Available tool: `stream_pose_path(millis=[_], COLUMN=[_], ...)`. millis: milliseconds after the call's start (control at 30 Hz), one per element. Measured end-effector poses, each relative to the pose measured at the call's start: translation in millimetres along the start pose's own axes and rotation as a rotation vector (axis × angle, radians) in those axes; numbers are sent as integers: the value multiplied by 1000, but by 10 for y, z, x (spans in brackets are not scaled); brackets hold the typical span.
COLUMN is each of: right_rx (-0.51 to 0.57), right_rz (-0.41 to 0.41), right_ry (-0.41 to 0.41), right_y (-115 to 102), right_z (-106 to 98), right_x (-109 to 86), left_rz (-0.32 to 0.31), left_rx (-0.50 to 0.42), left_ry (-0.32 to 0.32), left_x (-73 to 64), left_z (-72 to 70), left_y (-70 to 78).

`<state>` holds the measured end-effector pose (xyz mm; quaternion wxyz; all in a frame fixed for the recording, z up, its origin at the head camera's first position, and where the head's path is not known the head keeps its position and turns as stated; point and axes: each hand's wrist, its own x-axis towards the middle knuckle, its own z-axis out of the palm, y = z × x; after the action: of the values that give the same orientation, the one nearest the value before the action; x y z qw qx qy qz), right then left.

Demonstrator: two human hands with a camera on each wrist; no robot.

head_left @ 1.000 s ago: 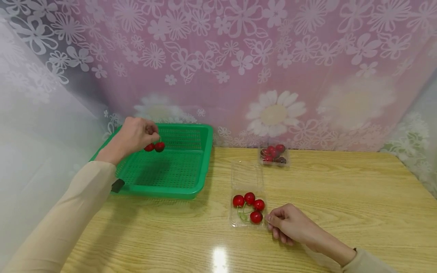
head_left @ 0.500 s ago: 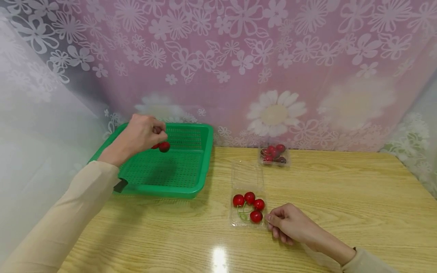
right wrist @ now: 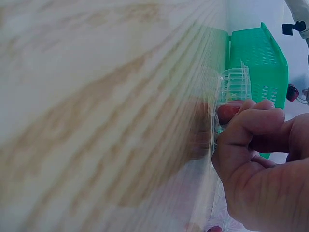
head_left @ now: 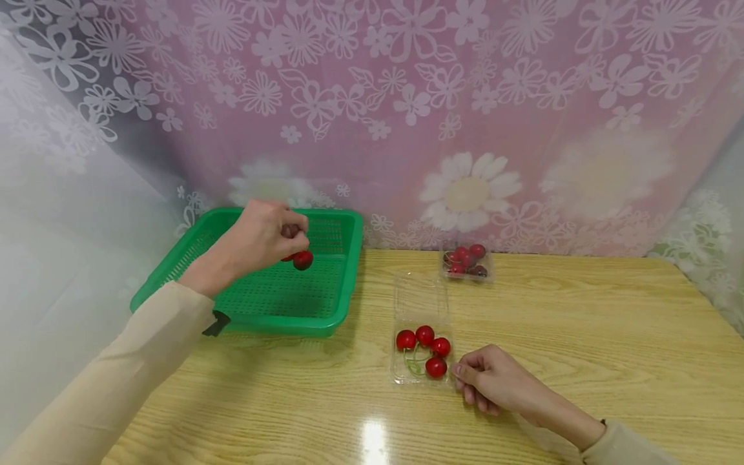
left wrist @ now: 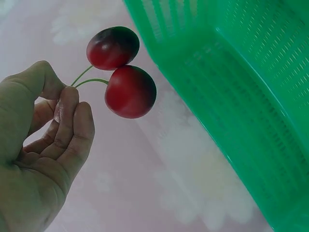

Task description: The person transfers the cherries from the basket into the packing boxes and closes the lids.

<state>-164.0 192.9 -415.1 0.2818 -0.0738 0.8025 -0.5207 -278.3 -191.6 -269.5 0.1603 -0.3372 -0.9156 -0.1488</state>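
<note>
My left hand [head_left: 258, 237] is above the green basket [head_left: 352, 271] and pinches the thin green stems of two red cherries [left wrist: 130, 92]. In the left wrist view the cherries hang side by side, with dark patches on their skin. My right hand [head_left: 496, 382] pinches the right front edge of an open clear plastic box [head_left: 421, 298] on the table. Several red cherries [head_left: 436, 367] with green stems lie in that box. Its lid lies folded back, away from me. In the right wrist view my curled fingers partly hide the box.
A second clear plastic box [head_left: 488, 278] with several cherries stands at the table's back edge, by the flowered curtain [head_left: 360, 129]. The wood-grain table [head_left: 581, 323] extends to the right. The basket has raised, slotted walls.
My left hand has moved to the right over the basket, carrying the two cherries, and is now slightly lower. The right hand and the boxes have stayed in place.
</note>
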Motion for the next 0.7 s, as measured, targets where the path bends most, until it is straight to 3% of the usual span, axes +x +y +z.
stream_pose_path(millis=[467, 700], right_rx=[1, 5], right_rz=[7, 0], right_ry=[-2, -7], right_y=[-2, 5], right_z=[3, -5], right_x=[-6, 1], left_rz=[167, 210], left_rx=[-162, -275], left_ry=[65, 44], left_x=[-18, -26], left_z=[147, 244], left_y=[491, 681])
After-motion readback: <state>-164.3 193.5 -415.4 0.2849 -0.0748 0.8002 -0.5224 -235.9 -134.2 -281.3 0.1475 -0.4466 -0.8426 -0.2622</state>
